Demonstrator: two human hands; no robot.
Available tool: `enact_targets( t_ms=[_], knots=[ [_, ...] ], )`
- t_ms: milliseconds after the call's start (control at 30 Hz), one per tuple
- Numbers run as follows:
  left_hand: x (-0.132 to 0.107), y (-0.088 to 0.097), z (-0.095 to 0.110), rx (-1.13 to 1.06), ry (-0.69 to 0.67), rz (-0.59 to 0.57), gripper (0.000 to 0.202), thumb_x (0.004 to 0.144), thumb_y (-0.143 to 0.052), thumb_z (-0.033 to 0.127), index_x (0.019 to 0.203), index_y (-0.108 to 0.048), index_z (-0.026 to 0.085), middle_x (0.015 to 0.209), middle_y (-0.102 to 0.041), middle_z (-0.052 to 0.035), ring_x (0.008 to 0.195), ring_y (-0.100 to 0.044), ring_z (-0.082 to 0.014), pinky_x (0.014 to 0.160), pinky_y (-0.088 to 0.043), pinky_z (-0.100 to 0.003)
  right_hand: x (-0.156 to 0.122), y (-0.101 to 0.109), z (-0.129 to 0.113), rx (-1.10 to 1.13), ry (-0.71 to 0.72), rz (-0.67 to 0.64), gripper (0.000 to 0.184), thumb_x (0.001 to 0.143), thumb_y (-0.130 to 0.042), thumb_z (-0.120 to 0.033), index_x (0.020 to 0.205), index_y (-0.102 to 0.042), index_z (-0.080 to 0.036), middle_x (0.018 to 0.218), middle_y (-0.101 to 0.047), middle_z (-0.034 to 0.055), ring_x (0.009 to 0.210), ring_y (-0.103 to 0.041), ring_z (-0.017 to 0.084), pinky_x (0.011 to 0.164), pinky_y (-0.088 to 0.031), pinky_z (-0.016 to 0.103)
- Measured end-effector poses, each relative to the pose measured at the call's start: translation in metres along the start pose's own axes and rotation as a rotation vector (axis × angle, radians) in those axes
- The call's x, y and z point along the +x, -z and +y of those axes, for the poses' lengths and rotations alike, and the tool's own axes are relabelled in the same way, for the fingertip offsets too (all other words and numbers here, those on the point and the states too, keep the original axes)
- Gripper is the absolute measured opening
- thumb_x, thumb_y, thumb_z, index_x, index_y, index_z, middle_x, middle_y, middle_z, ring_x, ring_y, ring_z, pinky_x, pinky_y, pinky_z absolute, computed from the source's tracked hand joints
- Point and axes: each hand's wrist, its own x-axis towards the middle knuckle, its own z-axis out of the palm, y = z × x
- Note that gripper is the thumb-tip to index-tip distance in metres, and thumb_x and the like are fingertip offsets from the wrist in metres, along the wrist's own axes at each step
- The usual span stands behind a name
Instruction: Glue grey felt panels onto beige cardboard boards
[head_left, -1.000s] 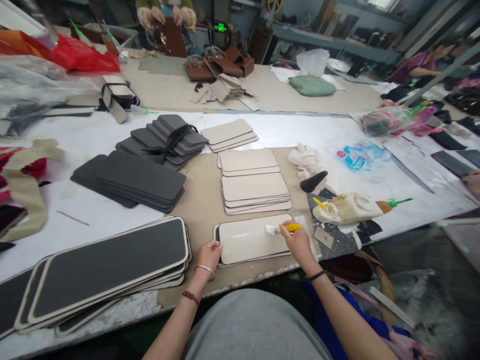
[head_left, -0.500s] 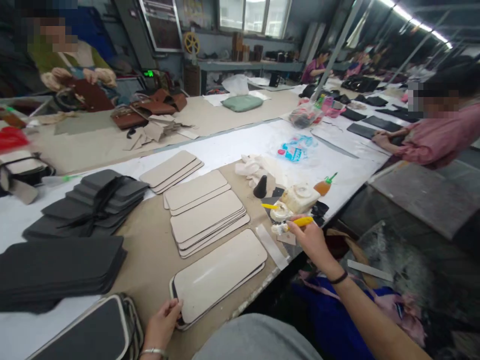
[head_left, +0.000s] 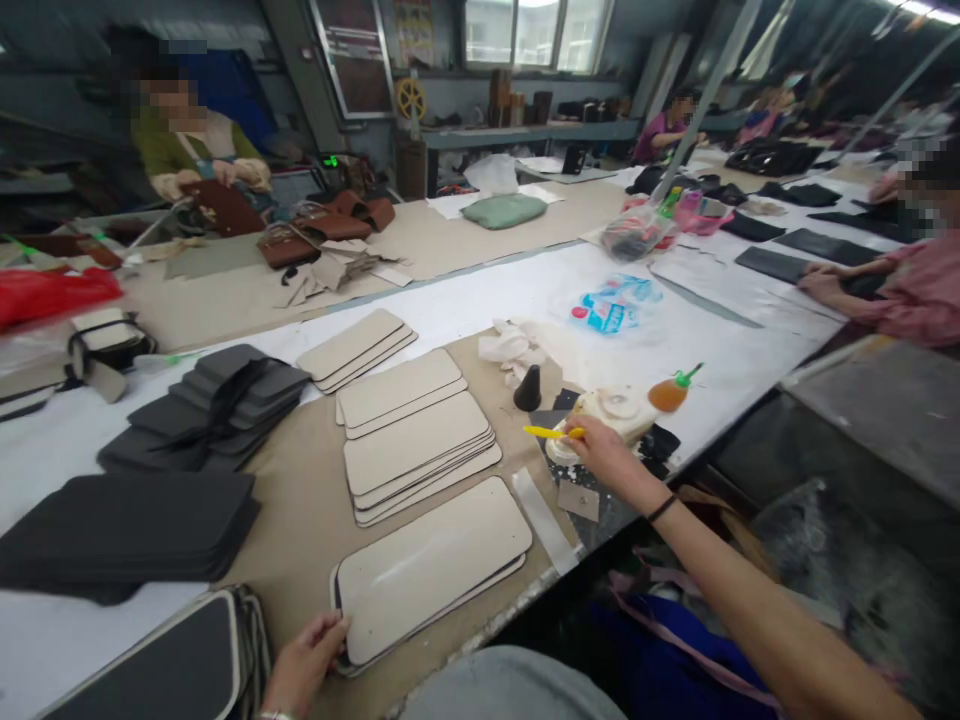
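My left hand is closed at the near-left corner of a small stack of beige rounded panels, thumb and fingers pinching the edge. The top panel has a glossy, wet-looking patch. Over an open, glue-smeared white container, my right hand has its fingers closed on a thin yellow-handled tool. The tool's working end cannot be made out. A dark cone stands left of the container. An orange bottle with a green nozzle is behind it.
More beige panels lie fanned beyond the near stack. Dark grey panels and black-faced, pale-edged pieces occupy the left. A clear plastic bag lies farther back. Co-workers sit across and at right; the table edge runs close to me.
My right hand has shifted slightly left toward the container; the yellow handle that stuck out to the right above it is no longer visible. The view has turned left. My left hand keeps its pinch.
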Motion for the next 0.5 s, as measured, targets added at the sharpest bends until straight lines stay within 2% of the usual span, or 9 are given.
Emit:
enact_targets(
  t_ms=[133, 167, 233, 300, 367, 433, 500],
  knots=[
    [-0.01, 0.002, 0.022, -0.054, 0.044, -0.062, 0.045, 0.039, -0.062, 0.06, 0.052, -0.051, 0.018, 0.042, -0.045, 0.0043, 0.043, -0.04, -0.0117, 0.046, -0.033, -0.026, -0.013, -0.001, -0.004, -0.137, 0.236, -0.108, 0.011, 0.077, -0.044, -0.015, 0.074, -0.053, -0.02, 0.076, -0.056, 0.0056, 0.074, -0.051, 0.018, 0.068, -0.039, 0.028],
    [-0.01, 0.002, 0.024, -0.063, 0.052, -0.049, 0.042, 0.039, -0.062, 0.057, 0.049, -0.049, 0.019, 0.041, -0.044, 0.0047, 0.043, -0.04, -0.0109, 0.046, -0.032, -0.026, -0.016, -0.003, -0.005, -0.162, 0.274, -0.107, 0.012, 0.076, -0.044, -0.015, 0.073, -0.054, -0.02, 0.075, -0.056, 0.0061, 0.075, -0.051, 0.019, 0.068, -0.039, 0.029],
    [-0.009, 0.002, 0.025, -0.077, 0.071, -0.021, 0.036, 0.041, -0.061, 0.052, 0.049, -0.049, 0.019, 0.042, -0.045, 0.0045, 0.043, -0.041, -0.0107, 0.046, -0.032, -0.025, -0.021, -0.005, -0.005, -0.159, 0.266, -0.014, 0.012, 0.078, -0.043, -0.02, 0.074, -0.055, -0.02, 0.076, -0.057, 0.0081, 0.075, -0.052, 0.021, 0.067, -0.039, 0.031],
    [-0.009, 0.001, 0.022, -0.091, 0.082, -0.001, 0.032, 0.044, -0.06, 0.048, 0.051, -0.049, 0.019, 0.043, -0.046, 0.0045, 0.044, -0.042, -0.0105, 0.047, -0.032, -0.024, -0.024, -0.004, -0.003, -0.104, 0.132, 0.14, 0.016, 0.079, -0.044, -0.032, 0.076, -0.056, -0.021, 0.079, -0.059, 0.0105, 0.075, -0.054, 0.022, 0.066, -0.04, 0.033],
    [-0.009, 0.001, 0.018, -0.105, 0.08, 0.004, 0.03, 0.045, -0.059, 0.046, 0.052, -0.049, 0.019, 0.044, -0.046, 0.0047, 0.045, -0.042, -0.0102, 0.047, -0.033, -0.024, -0.027, 0.002, 0.0, -0.06, -0.115, 0.26, 0.024, 0.079, -0.045, -0.042, 0.077, -0.058, -0.022, 0.075, -0.061, 0.0121, 0.07, -0.056, 0.024, 0.062, -0.04, 0.036],
    [-0.01, 0.0, 0.016, -0.118, 0.073, -0.004, 0.028, 0.046, -0.058, 0.044, 0.052, -0.048, 0.019, 0.044, -0.045, 0.0052, 0.044, -0.042, -0.0098, 0.047, -0.032, -0.024, -0.032, 0.011, 0.006, -0.044, -0.367, 0.306, 0.028, 0.077, -0.046, -0.047, 0.073, -0.059, -0.023, 0.066, -0.06, 0.0125, 0.064, -0.056, 0.026, 0.058, -0.038, 0.038],
    [-0.009, 0.001, 0.015, -0.131, 0.064, -0.02, 0.027, 0.047, -0.057, 0.043, 0.053, -0.049, 0.019, 0.043, -0.045, 0.0056, 0.044, -0.041, -0.0094, 0.046, -0.032, -0.023, -0.042, 0.02, 0.012, -0.056, -0.523, 0.334, 0.028, 0.075, -0.048, -0.05, 0.069, -0.059, -0.025, 0.06, -0.058, 0.0125, 0.058, -0.054, 0.027, 0.054, -0.037, 0.04]
  ],
)
